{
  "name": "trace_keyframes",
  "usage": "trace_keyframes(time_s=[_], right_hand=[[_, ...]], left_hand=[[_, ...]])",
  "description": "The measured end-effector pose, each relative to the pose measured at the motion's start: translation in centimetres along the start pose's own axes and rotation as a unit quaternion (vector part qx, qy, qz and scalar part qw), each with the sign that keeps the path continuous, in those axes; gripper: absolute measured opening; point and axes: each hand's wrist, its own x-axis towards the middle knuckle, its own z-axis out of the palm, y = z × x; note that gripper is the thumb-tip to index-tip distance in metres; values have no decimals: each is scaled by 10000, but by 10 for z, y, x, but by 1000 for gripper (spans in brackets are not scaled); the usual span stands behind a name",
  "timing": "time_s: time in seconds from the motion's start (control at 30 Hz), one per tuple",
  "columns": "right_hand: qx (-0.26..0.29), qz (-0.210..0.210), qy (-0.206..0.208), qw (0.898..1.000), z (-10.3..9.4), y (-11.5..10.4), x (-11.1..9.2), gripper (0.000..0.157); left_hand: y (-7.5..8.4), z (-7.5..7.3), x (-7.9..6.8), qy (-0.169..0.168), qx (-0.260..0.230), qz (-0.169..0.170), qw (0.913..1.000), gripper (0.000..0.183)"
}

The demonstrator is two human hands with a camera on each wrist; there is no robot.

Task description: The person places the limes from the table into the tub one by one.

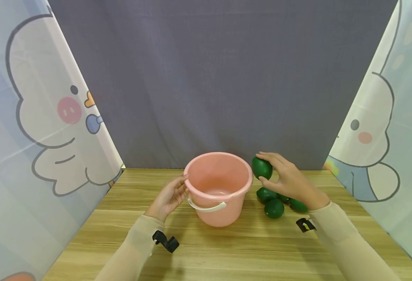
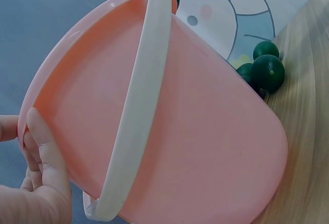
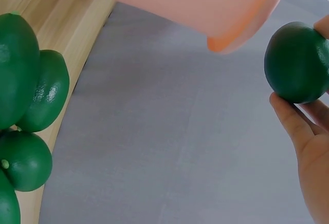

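Observation:
A pink bucket [image 1: 220, 212] stands upright on the table, its white handle [image 1: 207, 208] hanging down the near side. My left hand [image 1: 169, 197] grips the bucket's rim at the left, with fingers on both sides of the edge in the left wrist view. Just beyond the right rim, my right hand [image 1: 290, 179] holds a glossy dark green oval fruit [image 1: 262, 168], like an avocado, between thumb and fingers. It is raised to about rim height. Several more such fruits [image 1: 274, 208] lie grouped on the table below that hand. The visible part of the bucket's inside shows only pink wall and bottom.
The wood-grain table [image 1: 227, 253] runs back to a dark grey curtain [image 1: 206, 78]. Pale cloths with cartoon figures [image 1: 51, 105] hang on both sides. A black wrist mount [image 1: 165, 241] sits on each sleeve.

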Motion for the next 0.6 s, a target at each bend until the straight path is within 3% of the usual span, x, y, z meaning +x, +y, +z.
trace_keyframes(time_s=[0.6], right_hand=[[243, 14, -29, 9997, 9, -3, 12, 68]], left_hand=[[-1, 1, 2, 87, -65, 23, 9999, 30]])
